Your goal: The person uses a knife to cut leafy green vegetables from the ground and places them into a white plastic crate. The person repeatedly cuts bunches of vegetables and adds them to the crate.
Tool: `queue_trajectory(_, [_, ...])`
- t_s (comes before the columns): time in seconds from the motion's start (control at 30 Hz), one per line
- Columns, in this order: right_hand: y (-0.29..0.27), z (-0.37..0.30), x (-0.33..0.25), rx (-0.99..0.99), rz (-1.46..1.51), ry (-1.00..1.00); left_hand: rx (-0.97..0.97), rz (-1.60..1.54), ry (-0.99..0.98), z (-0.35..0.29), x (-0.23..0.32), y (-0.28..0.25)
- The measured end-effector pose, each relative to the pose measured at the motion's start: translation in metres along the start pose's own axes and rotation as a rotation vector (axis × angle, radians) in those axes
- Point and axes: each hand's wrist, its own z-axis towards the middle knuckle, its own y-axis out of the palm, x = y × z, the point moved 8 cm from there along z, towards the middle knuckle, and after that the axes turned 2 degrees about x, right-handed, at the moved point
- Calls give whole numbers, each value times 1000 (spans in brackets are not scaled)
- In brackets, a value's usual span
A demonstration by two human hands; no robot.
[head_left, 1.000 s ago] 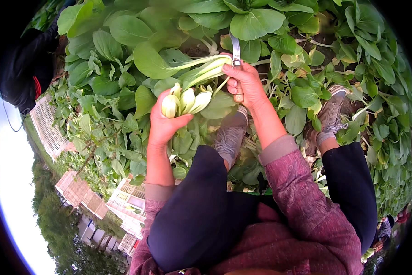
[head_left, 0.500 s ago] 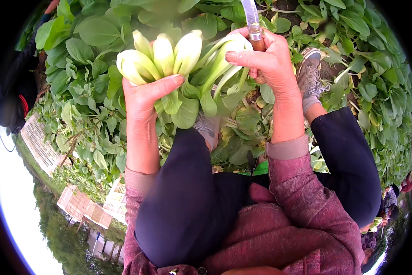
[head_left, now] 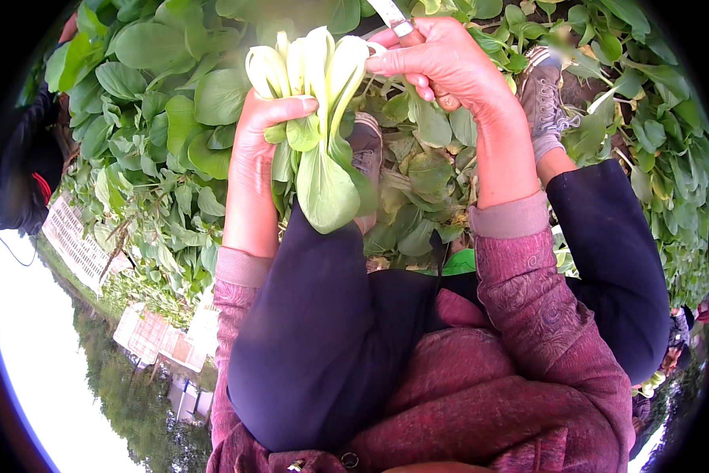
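My left hand (head_left: pixel 261 130) is closed around a bunch of several bok choy heads (head_left: pixel 316 71), their pale stem bases upward and green leaves hanging over my knee. Its thumb lies across the stems. My right hand (head_left: pixel 449 67) grips a knife (head_left: pixel 389 11) with a wooden handle, the metal blade pointing up and away at the top edge. The thumb and forefinger of that hand are at the base of the rightmost bok choy. Most of the knife handle is hidden inside the palm.
Dense leafy bok choy plants (head_left: pixel 157 47) grow ahead and on both sides. My shoes (head_left: pixel 545 98) stand among fallen yellowing leaves (head_left: pixel 429 169). A person in dark clothing (head_left: pixel 23 177) is at the far left; others are at the lower right. A green thing (head_left: pixel 459 262) lies between my legs.
The bok choy that was by my right hand now stands against the bunch in my left, its leaf hanging down. The left hand shifted right; the right hand and knife moved up and slightly left.
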Motion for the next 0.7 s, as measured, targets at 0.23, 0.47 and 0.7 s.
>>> queue_trajectory(0.23, [-32, 13, 18, 234, -181, -76, -63, -128, 21, -13, 7, -33])
queue_trajectory(0.47, [10, 23, 24, 183, -338, -203, 114, -180, 26, -16, 20, -87])
queue_trajectory(0.7, [69, 39, 77, 4, -615, -135, 390, 84, -25, -29, 25, -121])
